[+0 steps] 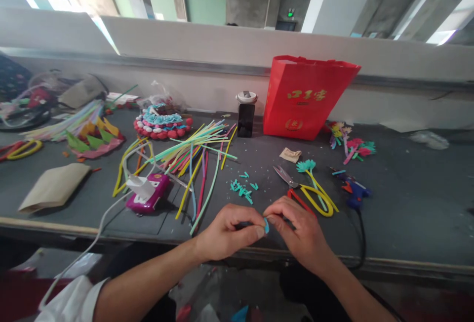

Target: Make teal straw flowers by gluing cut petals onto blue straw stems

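Note:
Near the table's front edge, my left hand (231,230) pinches a short blue pipe cleaner piece (266,225) between thumb and fingers. My right hand (301,230) meets it from the other side, its thumb and forefinger closed at the same piece; the fingertips partly hide it. Just beyond lies a small heap of cut turquoise pipe cleaner pieces (241,191). Scissors (287,178) with red and yellow handles rest open behind my right hand. Beside them is a turquoise pipe cleaner flower (306,165) on a stem.
Long coloured pipe cleaners (196,151) spread left of centre, near a purple power socket (150,196) with a white plug. A blue glue gun (356,194) with a black cord lies right. A red paper bag (307,100) and a phone (246,120) leaning on a cup stand behind.

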A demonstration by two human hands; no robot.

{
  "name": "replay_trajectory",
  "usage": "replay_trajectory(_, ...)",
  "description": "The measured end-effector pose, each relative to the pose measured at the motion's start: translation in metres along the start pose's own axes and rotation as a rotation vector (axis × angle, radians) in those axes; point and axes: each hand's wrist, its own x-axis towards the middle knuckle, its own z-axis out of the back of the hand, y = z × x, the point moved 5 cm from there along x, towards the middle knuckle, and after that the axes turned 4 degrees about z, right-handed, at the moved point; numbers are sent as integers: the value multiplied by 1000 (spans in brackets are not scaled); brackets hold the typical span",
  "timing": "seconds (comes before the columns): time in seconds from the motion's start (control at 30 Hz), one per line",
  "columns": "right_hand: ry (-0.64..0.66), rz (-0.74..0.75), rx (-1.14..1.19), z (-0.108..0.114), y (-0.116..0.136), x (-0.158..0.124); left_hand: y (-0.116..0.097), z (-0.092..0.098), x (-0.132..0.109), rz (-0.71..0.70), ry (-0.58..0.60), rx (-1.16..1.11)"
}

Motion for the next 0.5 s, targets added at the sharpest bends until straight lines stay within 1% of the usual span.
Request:
replay_trajectory(0.07,-21,-7,14,-8,-2,-1,4,4,0,61,-86,-64)
replay_trajectory(0.13,-44,-12,5,-17,-2,-2,6,9,0,83,-173,-68)
replay_trajectory(0.23,-68,-19,-49,-26,1,-5,5,13,1,50,-238,45)
replay_trajectory(0.4,-43,-48,-108,-30,8,-10,-1,13,-1,-81,-246,363)
replay_trajectory(0.5,-12,-85,-105,-28,9,-11,1,11,-2,-143,-181,496)
